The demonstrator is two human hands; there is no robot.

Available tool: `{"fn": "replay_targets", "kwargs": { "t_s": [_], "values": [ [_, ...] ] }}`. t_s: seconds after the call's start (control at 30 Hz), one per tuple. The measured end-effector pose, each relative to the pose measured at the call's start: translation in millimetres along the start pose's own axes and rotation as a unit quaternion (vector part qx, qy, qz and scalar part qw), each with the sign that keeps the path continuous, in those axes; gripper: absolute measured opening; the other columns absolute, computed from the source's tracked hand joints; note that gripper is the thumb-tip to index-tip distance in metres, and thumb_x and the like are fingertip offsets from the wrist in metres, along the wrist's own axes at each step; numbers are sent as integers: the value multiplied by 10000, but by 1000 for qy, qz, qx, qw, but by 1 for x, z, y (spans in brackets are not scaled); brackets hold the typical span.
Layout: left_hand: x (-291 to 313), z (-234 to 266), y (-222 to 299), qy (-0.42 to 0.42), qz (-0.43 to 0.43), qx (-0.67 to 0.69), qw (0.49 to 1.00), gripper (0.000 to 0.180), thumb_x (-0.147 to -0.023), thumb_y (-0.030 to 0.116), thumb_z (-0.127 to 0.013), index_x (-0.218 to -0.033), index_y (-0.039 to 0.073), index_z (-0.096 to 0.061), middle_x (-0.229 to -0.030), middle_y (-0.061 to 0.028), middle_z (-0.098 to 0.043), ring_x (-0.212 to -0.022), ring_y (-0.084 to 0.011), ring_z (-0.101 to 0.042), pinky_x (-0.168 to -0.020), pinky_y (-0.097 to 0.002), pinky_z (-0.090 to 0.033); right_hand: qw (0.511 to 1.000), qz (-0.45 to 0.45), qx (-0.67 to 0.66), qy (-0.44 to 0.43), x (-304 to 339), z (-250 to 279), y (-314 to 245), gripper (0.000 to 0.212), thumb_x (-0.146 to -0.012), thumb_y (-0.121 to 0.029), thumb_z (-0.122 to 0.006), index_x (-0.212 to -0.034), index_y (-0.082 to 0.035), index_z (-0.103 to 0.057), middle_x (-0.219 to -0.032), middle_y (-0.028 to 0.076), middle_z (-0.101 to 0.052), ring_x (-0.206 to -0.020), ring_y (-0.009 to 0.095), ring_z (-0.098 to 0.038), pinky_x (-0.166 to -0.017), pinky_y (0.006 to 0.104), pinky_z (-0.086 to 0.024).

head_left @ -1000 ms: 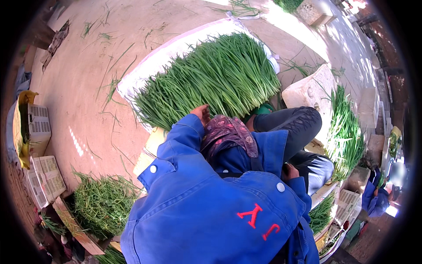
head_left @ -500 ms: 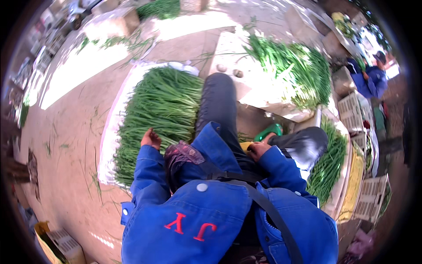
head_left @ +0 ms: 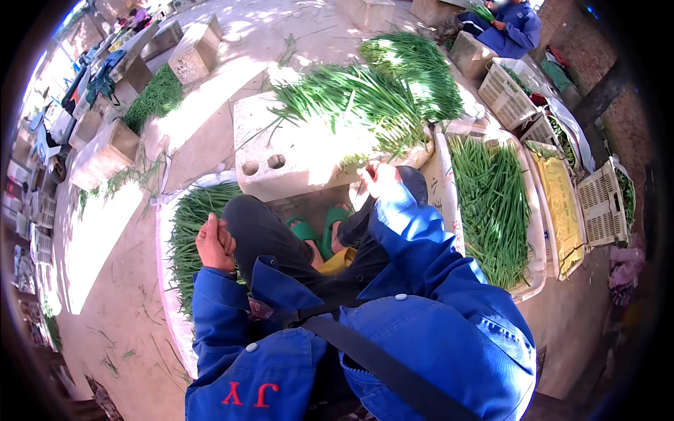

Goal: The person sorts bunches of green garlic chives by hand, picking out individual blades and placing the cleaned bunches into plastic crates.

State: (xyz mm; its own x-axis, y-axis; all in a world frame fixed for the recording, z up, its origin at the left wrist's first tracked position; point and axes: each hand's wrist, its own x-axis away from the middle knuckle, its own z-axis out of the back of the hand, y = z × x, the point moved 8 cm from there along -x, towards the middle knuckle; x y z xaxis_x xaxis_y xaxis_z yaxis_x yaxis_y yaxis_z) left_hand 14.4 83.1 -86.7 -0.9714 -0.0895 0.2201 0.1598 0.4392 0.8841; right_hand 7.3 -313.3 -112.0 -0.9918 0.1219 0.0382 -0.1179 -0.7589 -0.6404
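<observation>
My left hand [head_left: 216, 243] hovers above my left knee, its fingers loosely curled and nothing visible in them. Beside it, flat green chives [head_left: 200, 210] lie on a white sheet [head_left: 167, 281], partly covered by my arm and leg. My right hand [head_left: 380, 179] is over my right knee at the near edge of a pale stone block [head_left: 281, 186]. Its fingers are bent together; anything between them is too small to tell. A loose heap of chives [head_left: 351, 98] spreads over the block, white ends toward me, with a second pile [head_left: 421, 74] behind.
Right of me stands a white tub [head_left: 537, 238] of chives, then a yellow sack [head_left: 558, 203] and slatted crates [head_left: 602, 209]. A person in blue [head_left: 516, 28] sits at the far right holding greens. Stone blocks [head_left: 196, 49] and more greens [head_left: 154, 98] lie far left.
My view has swung right. My left hand has lifted off the chives on the sheet. The right hand has moved from my lap forward to the stone block's edge, and my left leg has shifted.
</observation>
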Motion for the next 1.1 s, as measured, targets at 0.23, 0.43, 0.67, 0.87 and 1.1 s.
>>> {"fn": "replay_targets", "kwargs": {
  "t_s": [0.23, 0.43, 0.67, 0.87, 1.1],
  "values": [
    [-23, -104, -103, -148, 209, -62, 965, 149, -903, 127, -543, -979, 13, -600, -609, 22, -471, -470, -58, -409, -432, -208, -336, 962, -73, 244, 96, -98, -18, -1, 601, -705, -462, -690, -1043, 13, -542, -1163, 250, -526, -954, 368, -583, -787, 416, -488],
    [-22, -122, -152, -209, 290, -92, 929, 144, -881, 114, -563, -967, 14, -620, -661, -3, -552, -531, -76, -492, -476, -206, -399, 961, -78, 256, 74, -125, -46, 15, 566, -747, -404, -652, -1107, 15, -531, -1090, 229, -580, -1023, 357, -559, -896, 427, -443],
    [-40, -122, -154, -172, 296, -93, 935, 146, -880, 118, -563, -967, 10, -612, -656, -11, -557, -523, -84, -487, -474, -210, -393, 988, -53, 130, -70, -128, -33, 0, 466, -775, -407, -631, -959, 21, -610, -851, 229, -638, -822, 379, -622, -762, 432, -492],
    [-37, -126, -181, -180, 359, -32, 915, 127, -872, 105, -572, -963, 27, -614, -652, -12, -544, -534, -85, -485, -478, -222, -388, 1000, -14, 16, 4, -99, -43, 23, 457, -794, -444, -614, -935, -9, -620, -813, 228, -633, -805, 381, -617, -726, 432, -487],
    [-41, -126, -180, -186, 331, -65, 923, 116, -866, 104, -582, -946, 27, -618, -663, -11, -542, -531, -86, -486, -467, -217, -386, 942, 135, 236, 197, -70, 5, -16, 278, -821, -369, -576, -818, -97, -630, -667, 171, -602, -669, 335, -611, -623, 441, -489]
  ]
}}
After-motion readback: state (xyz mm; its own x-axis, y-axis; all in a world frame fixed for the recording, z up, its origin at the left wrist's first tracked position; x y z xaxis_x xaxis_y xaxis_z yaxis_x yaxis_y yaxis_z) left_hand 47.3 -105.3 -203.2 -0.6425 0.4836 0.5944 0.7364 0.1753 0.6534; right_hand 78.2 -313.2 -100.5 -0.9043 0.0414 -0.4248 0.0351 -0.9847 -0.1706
